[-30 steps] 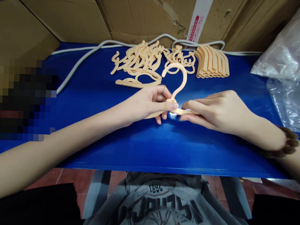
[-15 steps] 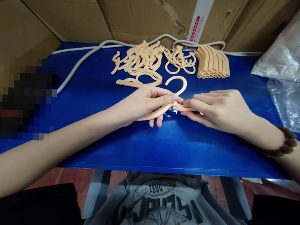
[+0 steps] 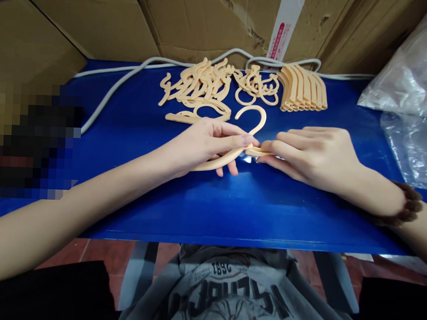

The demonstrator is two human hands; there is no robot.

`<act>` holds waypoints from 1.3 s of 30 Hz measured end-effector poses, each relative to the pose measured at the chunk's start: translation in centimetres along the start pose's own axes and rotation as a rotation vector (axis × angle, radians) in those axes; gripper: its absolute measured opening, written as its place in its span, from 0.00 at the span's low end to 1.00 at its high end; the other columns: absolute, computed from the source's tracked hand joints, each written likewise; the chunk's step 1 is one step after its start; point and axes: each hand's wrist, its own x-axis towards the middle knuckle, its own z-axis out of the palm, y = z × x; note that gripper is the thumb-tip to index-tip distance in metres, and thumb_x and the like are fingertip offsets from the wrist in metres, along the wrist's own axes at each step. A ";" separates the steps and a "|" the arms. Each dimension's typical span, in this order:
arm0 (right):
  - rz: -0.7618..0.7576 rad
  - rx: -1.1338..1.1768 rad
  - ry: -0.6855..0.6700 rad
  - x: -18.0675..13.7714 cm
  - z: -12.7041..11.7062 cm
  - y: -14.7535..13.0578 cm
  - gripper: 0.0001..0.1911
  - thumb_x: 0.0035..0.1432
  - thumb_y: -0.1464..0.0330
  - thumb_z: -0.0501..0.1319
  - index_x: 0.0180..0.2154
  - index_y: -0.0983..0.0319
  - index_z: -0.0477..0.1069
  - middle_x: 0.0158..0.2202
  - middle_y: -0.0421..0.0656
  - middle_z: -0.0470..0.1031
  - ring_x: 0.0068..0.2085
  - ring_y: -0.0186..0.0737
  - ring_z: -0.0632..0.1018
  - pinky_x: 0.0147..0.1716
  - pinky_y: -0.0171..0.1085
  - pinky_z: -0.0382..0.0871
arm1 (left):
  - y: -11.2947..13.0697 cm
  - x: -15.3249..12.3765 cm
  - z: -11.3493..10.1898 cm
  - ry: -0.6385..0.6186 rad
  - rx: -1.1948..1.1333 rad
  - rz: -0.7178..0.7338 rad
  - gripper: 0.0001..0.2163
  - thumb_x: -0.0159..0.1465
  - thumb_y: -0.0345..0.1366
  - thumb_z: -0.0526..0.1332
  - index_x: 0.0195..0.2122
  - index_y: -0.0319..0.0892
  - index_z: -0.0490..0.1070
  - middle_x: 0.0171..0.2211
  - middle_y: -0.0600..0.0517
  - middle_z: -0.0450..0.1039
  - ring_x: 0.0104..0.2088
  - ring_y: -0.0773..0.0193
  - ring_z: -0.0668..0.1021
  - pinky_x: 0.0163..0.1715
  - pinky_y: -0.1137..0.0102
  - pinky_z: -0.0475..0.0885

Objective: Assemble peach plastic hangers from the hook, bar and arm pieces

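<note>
A peach-coloured plastic hanger hook (image 3: 261,118) with a curved arm piece rises from between the fingers of my left hand (image 3: 214,143). That hand pinches it at the joint, thumb on top, and the curved arm (image 3: 220,164) runs left under the palm. My right hand (image 3: 306,152) is closed on a second hanger arm (image 3: 258,151), whose inner end meets the joint beside my left fingertips. The rest of that arm is hidden by my right fingers. Both hands are just above the blue table.
At the back of the blue table (image 3: 211,216) lie a heap of hanger parts (image 3: 202,81), a smaller pile of hooks (image 3: 254,86) and a stack of curved arms (image 3: 303,88). Folded hanger pieces (image 3: 187,117) lie nearer. A grey cable (image 3: 114,87) and plastic bag (image 3: 401,64) flank them.
My right hand has shifted very slightly right, and a little more of the arm's inner end shows. The hook has risen slightly. My left lower fingers have moved a bit right.
</note>
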 end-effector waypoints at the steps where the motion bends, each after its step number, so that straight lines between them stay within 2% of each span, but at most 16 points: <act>1: 0.003 0.001 0.011 0.0 0.0 -0.1 0.27 0.89 0.56 0.50 0.45 0.60 0.83 0.32 0.41 0.82 0.31 0.37 0.76 0.33 0.40 0.60 | 0.0 0.0 0.0 0.012 0.003 0.022 0.10 0.80 0.33 0.66 0.42 0.40 0.87 0.22 0.56 0.78 0.22 0.68 0.82 0.19 0.81 0.73; 10: 0.011 0.059 0.093 0.0 -0.1 -0.7 0.23 0.89 0.58 0.53 0.47 0.59 0.84 0.29 0.37 0.79 0.30 0.35 0.78 0.29 0.39 0.59 | -0.1 -0.3 -0.1 0.064 0.223 0.119 0.09 0.80 0.35 0.65 0.46 0.40 0.86 0.27 0.52 0.85 0.26 0.63 0.88 0.23 0.77 0.80; 15: 0.045 0.100 0.093 -0.1 -0.1 -1.0 0.23 0.89 0.58 0.53 0.48 0.58 0.85 0.29 0.37 0.81 0.31 0.35 0.79 0.28 0.39 0.58 | -0.3 -0.2 -0.2 0.057 0.164 0.099 0.09 0.79 0.35 0.66 0.44 0.41 0.87 0.30 0.51 0.87 0.28 0.63 0.89 0.26 0.76 0.83; 18: 0.077 0.102 0.055 -0.2 0.1 -1.1 0.26 0.89 0.57 0.51 0.49 0.59 0.86 0.31 0.39 0.82 0.32 0.36 0.81 0.29 0.40 0.58 | -0.3 -0.2 0.0 0.065 0.089 0.076 0.08 0.78 0.34 0.67 0.44 0.40 0.87 0.30 0.52 0.87 0.28 0.65 0.89 0.26 0.78 0.83; 25: 0.198 0.233 -0.119 -0.1 0.1 -1.4 0.37 0.89 0.52 0.42 0.50 0.59 0.87 0.37 0.44 0.87 0.33 0.40 0.83 0.30 0.43 0.53 | -0.3 -0.5 0.8 0.116 -0.001 -0.015 0.10 0.80 0.37 0.69 0.51 0.38 0.90 0.35 0.49 0.89 0.28 0.67 0.88 0.25 0.80 0.81; 28: 0.248 0.323 -0.169 0.1 -0.2 -1.4 0.36 0.88 0.50 0.43 0.50 0.58 0.88 0.39 0.46 0.89 0.34 0.43 0.84 0.30 0.42 0.54 | -0.3 -0.6 1.2 0.151 -0.024 -0.032 0.11 0.80 0.36 0.68 0.52 0.38 0.90 0.39 0.48 0.91 0.29 0.68 0.88 0.25 0.80 0.80; 33: 0.295 0.491 -0.240 0.5 -0.5 -1.0 0.33 0.86 0.50 0.48 0.50 0.57 0.90 0.43 0.49 0.92 0.38 0.47 0.86 0.33 0.42 0.62 | -0.6 -0.6 1.5 0.157 -0.037 -0.044 0.11 0.80 0.37 0.69 0.52 0.37 0.90 0.36 0.48 0.89 0.28 0.69 0.86 0.25 0.81 0.78; 39: 0.338 0.584 -0.255 0.8 -0.5 -0.6 0.36 0.86 0.46 0.49 0.46 0.58 0.91 0.42 0.48 0.92 0.34 0.44 0.86 0.32 0.42 0.61 | -0.8 -0.4 1.3 0.115 0.023 -0.013 0.11 0.80 0.36 0.66 0.50 0.37 0.89 0.39 0.46 0.90 0.28 0.70 0.85 0.24 0.81 0.77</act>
